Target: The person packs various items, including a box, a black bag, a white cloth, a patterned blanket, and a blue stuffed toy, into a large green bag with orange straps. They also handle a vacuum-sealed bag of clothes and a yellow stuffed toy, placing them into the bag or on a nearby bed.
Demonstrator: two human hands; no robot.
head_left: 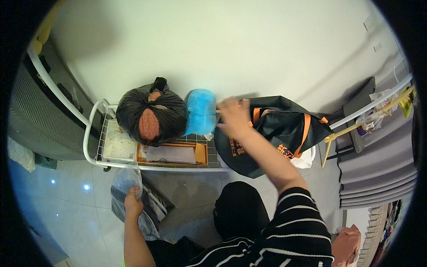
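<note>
Two hands work at once, each at a different height. My left hand (133, 200) is low, near the floor, with the fingers closed on the neck of a clear bag (126, 180) — I pinch it at the top so that it hangs open below and does not slip. Something dark lies under it on the tiles, but I cannot tell what it is.

My right hand (233, 116) reaches up and forward to the wire shelf (98, 133), and it rests on the upper edge of a black bag (271, 133) with orange straps. The fingers curl over the rim, so the hand seems closed on the fabric, though the fingertips are hidden from me. The black bag leans at the right end of the shelf, half over its edge — the hand keeps it from sliding down.

Just beside it, to the left, stands a blue bag (201, 111), touching a knotted dark sack (151, 116). An orange tray (201, 153) lies flat in front of them.
</note>
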